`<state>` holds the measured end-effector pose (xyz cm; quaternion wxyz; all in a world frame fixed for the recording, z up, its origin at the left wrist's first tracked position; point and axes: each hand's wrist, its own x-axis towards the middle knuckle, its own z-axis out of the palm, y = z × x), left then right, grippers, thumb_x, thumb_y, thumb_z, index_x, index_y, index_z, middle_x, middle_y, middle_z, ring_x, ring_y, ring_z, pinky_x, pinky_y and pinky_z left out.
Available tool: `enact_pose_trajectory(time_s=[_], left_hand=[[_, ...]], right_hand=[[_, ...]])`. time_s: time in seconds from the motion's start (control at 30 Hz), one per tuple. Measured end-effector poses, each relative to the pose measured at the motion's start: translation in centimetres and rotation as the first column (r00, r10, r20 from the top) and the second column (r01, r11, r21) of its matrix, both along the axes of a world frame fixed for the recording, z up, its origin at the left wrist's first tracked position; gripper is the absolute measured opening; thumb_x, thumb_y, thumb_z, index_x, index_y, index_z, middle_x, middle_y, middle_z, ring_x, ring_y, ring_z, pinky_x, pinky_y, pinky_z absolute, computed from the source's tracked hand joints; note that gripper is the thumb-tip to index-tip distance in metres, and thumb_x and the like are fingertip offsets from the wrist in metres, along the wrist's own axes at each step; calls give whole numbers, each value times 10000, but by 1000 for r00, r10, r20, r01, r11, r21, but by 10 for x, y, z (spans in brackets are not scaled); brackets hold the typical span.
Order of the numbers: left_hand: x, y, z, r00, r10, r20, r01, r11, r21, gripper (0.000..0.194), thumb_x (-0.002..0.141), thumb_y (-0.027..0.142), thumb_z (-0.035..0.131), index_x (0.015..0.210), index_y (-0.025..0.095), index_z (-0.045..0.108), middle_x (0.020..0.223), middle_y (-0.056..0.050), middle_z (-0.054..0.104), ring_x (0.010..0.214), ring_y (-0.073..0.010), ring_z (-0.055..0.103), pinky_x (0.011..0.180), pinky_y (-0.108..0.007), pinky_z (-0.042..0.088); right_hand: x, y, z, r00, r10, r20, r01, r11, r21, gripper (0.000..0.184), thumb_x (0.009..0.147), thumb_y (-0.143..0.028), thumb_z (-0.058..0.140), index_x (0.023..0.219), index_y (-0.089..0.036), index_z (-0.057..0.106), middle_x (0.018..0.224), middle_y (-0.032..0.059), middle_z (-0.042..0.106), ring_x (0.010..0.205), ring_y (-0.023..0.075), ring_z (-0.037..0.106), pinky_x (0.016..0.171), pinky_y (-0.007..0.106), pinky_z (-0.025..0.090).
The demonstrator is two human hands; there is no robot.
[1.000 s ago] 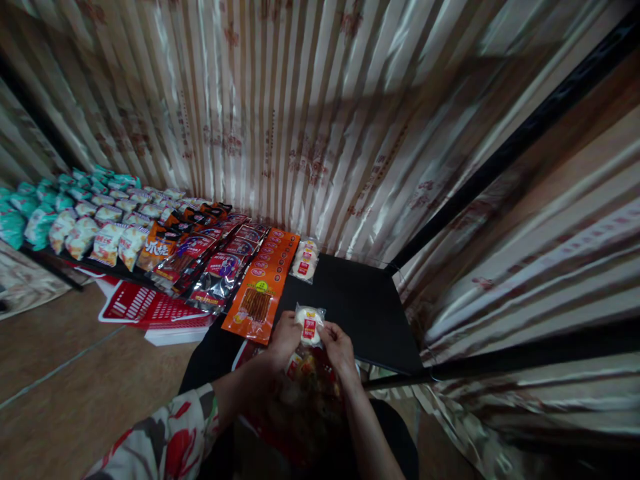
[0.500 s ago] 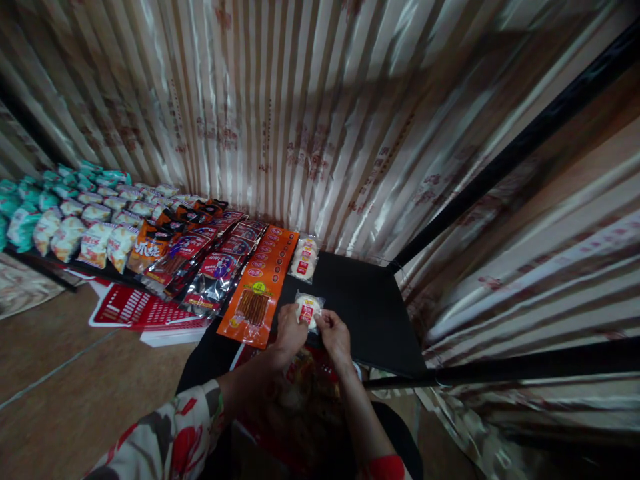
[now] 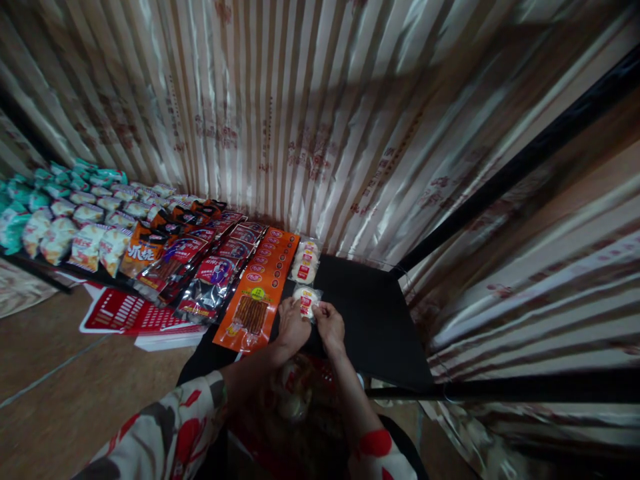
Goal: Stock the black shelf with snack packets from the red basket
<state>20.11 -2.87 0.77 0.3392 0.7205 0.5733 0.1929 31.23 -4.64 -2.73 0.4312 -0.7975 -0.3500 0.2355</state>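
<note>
A small clear packet with a round white rice cracker and a red label (image 3: 306, 302) is pinched between my two hands over the black shelf (image 3: 370, 320). My left hand (image 3: 293, 327) grips its left side, fingers closed. On the right edge, my right hand (image 3: 330, 327) holds it with thumb and fingers together. Just behind it lie similar white cracker packets (image 3: 305, 263) in an overlapping row. Left of my left hand is a long orange snack bag (image 3: 265, 280) with brown sticks showing through its window.
Dark red snack bags (image 3: 215, 273), orange-black bags (image 3: 143, 247), white bags (image 3: 87, 243) and green bags (image 3: 15, 223) line the shelf leftward. Black metal bars (image 3: 480, 173) rise at the right before a striped curtain (image 3: 300, 100). Below sits a red-and-white basket (image 3: 130, 313).
My hands have moved slightly forward with the cracker packet, bringing it closer to the row behind. The view has shifted a little.
</note>
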Motion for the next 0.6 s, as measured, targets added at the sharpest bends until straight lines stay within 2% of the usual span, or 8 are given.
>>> enact_pose_trajectory(time_s=[0.13, 0.3, 0.6], left_hand=[[5, 8, -3, 999, -32, -15, 33, 999, 14, 498, 762, 123, 465, 1257, 70, 474, 1339, -151, 431, 1243, -246, 366, 1059, -327, 284], [9, 20, -2, 998, -44, -46, 45, 999, 30, 519, 775, 127, 455, 1291, 85, 439, 1379, -139, 410, 1279, -252, 342, 1078, -358, 265], [14, 38, 7, 997, -54, -54, 56, 998, 18, 527, 781, 91, 410, 1304, 30, 417, 1395, -149, 391, 1306, -226, 308, 1101, -296, 222]], right_hand=[[-1, 13, 1, 999, -37, 8, 37, 999, -17, 293, 688, -439, 519, 840, -213, 627, 742, 13, 669, 646, 166, 607, 578, 250, 418], [0, 27, -2, 999, -54, 9, 54, 999, -6, 310, 698, -444, 517, 879, -219, 631, 776, 16, 677, 684, 169, 620, 605, 253, 426], [5, 53, -10, 998, -45, -33, 48, 995, 91, 330, 694, -456, 516, 884, -211, 630, 781, 24, 675, 647, 160, 607, 594, 255, 440]])
